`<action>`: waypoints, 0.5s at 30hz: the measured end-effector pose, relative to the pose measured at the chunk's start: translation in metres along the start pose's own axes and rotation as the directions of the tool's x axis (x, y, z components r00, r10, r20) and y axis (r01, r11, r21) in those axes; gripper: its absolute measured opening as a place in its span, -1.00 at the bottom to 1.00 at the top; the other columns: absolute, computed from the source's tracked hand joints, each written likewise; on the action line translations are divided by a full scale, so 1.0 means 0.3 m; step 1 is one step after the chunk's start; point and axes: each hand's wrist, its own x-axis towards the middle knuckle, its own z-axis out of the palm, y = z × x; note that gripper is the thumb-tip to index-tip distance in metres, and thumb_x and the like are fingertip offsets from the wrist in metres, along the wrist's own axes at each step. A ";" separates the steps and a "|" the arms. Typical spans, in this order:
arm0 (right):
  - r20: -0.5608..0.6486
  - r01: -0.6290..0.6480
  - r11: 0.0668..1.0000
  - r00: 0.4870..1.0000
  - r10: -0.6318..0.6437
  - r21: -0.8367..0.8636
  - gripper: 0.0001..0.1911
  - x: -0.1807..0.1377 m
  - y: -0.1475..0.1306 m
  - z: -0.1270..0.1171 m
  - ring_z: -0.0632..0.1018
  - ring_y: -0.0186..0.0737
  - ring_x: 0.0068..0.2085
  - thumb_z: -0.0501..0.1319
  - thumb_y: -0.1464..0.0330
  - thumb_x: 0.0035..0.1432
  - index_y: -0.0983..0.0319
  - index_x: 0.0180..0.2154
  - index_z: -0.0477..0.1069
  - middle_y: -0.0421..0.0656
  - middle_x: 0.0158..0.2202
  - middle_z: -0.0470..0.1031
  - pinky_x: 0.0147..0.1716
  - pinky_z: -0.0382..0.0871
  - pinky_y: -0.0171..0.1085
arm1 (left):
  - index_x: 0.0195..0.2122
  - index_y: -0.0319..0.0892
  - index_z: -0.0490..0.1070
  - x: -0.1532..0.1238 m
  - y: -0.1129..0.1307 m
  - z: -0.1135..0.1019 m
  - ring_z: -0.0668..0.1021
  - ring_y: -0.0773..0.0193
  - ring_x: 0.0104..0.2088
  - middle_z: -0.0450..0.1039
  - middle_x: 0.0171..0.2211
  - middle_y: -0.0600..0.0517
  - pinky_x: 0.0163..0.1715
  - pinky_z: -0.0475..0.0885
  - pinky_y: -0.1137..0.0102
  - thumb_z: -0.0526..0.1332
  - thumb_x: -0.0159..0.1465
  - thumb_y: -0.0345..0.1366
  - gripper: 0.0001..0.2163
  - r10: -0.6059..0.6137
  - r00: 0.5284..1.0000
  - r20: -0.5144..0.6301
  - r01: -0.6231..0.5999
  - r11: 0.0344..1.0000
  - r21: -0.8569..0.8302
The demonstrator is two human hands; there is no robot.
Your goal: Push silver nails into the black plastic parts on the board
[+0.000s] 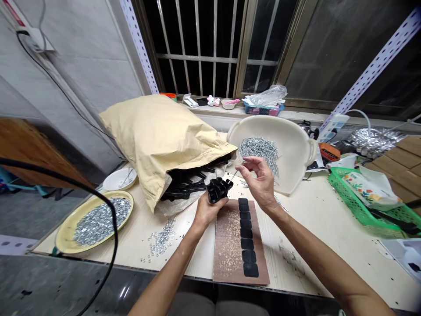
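Note:
My left hand (208, 211) is closed around a bunch of black plastic parts (217, 188), held above a brown board. Close to its right, my right hand (259, 177) pinches a thin metal pin (233, 176) between thumb and fingertips. The pin points down toward the black parts; whether it touches them I cannot tell. On the brown board (226, 267) runs a column of black rounded-square pads (246, 232). Behind my right hand, a cream basin (292, 149) holds a heap of similar metal pins (258, 147). More black parts (187, 186) show in the mouth of a tan sack (164, 131).
At the left a yellow plate (62, 239) holds many small shiny metal pieces, beside a white bowl (113, 182). Loose small pieces (162, 237) lie on the table. A green basket (345, 210) stands at the right. A black cable (115, 228) crosses the left foreground.

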 end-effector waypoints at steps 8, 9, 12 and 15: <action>0.014 -0.020 0.990 1.000 0.018 0.139 -0.76 -0.025 0.000 0.025 0.53 -0.30 -0.25 0.24 0.29 0.11 0.14 -0.17 0.28 -0.22 -0.28 0.44 -0.17 0.43 -0.22 | -0.49 -0.23 0.40 0.007 0.007 -0.006 0.40 0.34 -0.53 0.37 -0.57 0.10 -0.51 0.27 0.47 0.30 -0.01 -0.23 -0.82 0.034 0.999 0.024 -0.036 0.995 0.089; 0.019 -0.017 0.989 1.000 0.014 0.149 -0.76 -0.034 0.003 0.029 0.53 -0.30 -0.25 0.25 0.29 0.11 0.14 -0.17 0.28 -0.22 -0.28 0.44 -0.17 0.43 -0.22 | -0.48 -0.23 0.40 0.009 0.008 -0.004 0.40 0.34 -0.53 0.36 -0.57 0.11 -0.52 0.27 0.47 0.30 -0.02 -0.24 -0.82 0.035 0.999 0.025 -0.037 0.995 0.093; 0.056 -0.027 0.989 0.998 0.019 0.148 -0.75 -0.063 0.006 0.046 0.53 -0.29 -0.24 0.26 0.29 0.09 0.13 -0.17 0.31 -0.23 -0.29 0.44 -0.19 0.43 -0.23 | -0.45 -0.24 0.41 0.016 0.014 0.006 0.41 0.33 -0.51 0.39 -0.54 0.10 -0.51 0.28 0.48 0.31 -0.03 -0.26 -0.82 0.044 0.998 0.039 -0.047 0.996 0.073; 0.135 -0.019 0.994 0.991 0.005 0.103 -0.76 -0.065 0.022 0.037 0.52 -0.28 -0.22 0.24 0.27 0.12 0.12 -0.14 0.34 -0.22 -0.27 0.48 -0.17 0.41 -0.21 | -0.40 -0.25 0.44 0.019 0.021 0.008 0.45 0.30 -0.48 0.44 -0.49 0.06 -0.49 0.31 0.46 0.32 -0.02 -0.26 -0.80 0.036 0.999 0.038 -0.037 0.999 0.034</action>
